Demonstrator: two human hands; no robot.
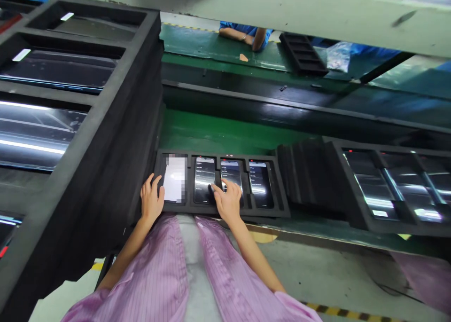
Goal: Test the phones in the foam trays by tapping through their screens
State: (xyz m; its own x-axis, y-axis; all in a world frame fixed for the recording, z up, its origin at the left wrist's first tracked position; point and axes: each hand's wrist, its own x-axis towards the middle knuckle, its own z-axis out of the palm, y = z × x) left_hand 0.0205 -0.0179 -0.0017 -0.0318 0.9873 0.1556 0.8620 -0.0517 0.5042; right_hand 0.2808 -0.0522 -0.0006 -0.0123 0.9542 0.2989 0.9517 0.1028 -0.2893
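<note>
A black foam tray (282, 209) lies on the green bench in front of me and holds several phones with lit screens. My left hand (151, 200) rests open on the tray's left edge, fingers spread beside the leftmost phone (175, 178). My right hand (228, 200) lies over the middle of the tray, fingers stretched out and touching the screens of the second phone (204, 178) and third phone (231, 171). The fourth phone (260, 183) sits untouched at the right end.
A tall stack of black foam trays (105, 148) with phones stands close at my left. Another stack of trays (387, 185) with phones sits at the right. Across the green conveyor (211, 47), another person's forearms (243, 34) rest beside a black tray (303, 54).
</note>
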